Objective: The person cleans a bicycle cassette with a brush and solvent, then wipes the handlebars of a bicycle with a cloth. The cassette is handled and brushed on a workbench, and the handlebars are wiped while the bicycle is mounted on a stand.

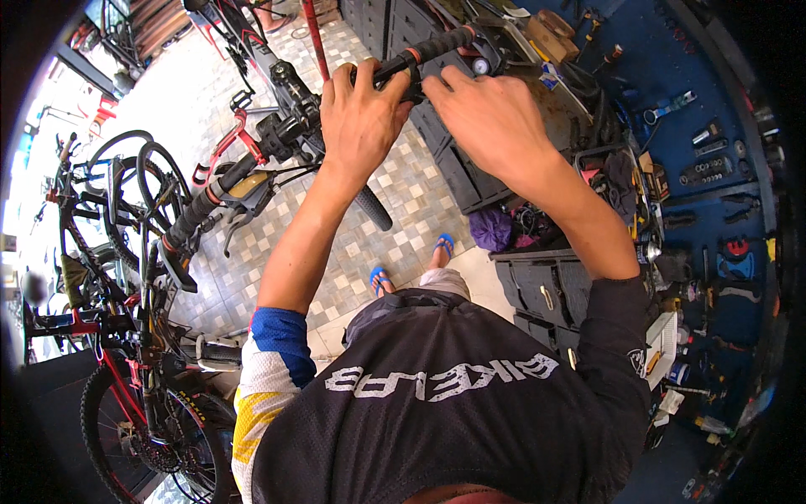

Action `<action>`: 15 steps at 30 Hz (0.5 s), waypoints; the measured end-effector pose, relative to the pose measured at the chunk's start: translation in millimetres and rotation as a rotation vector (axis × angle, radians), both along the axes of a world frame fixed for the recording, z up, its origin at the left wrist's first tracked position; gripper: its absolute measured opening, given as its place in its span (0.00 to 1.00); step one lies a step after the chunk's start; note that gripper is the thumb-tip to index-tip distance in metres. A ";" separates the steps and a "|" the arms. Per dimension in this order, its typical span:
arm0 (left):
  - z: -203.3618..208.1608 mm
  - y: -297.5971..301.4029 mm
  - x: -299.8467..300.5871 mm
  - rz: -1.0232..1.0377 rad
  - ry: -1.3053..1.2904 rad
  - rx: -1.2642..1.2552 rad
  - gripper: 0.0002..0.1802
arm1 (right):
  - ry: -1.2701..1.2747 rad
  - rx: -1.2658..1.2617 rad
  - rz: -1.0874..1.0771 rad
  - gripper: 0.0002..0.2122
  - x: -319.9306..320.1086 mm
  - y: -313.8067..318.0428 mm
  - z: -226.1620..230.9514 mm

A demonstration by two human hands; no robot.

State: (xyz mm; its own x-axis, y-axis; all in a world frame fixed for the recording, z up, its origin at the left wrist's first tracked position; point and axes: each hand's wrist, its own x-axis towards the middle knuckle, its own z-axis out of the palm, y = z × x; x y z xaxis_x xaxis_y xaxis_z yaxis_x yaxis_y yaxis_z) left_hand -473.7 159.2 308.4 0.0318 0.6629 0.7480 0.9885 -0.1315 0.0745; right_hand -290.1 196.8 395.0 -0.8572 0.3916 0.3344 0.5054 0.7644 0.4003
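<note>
A bicycle handlebar [284, 139] runs slantwise in front of me, from the lower left up to the far right. My left hand [363, 122] is closed over the bar, its fingers curled around it just inboard of the right-hand grip [437, 45], black with orange rings. Just right of it, below that grip, my right hand [487, 118] has its fingers bent together; what they hold is hidden behind them. At the bar's other end are a black grip [191, 220] and a brake lever [238, 231]. The front tyre [373, 210] shows below my left wrist.
Several bicycles [138, 370] stand along the left side. Black drawer cabinets [546, 290] and a cluttered bench flank my right, with a purple cloth bundle [490, 230] low beside them. Tools such as a wrench [672, 107] hang on a blue wall board. Tiled floor [290, 252] lies beneath.
</note>
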 end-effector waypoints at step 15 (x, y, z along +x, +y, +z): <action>-0.7 1.3 1.8 0.018 -0.023 -0.011 0.25 | -0.094 0.146 -0.014 0.07 -9.4 13.2 -0.8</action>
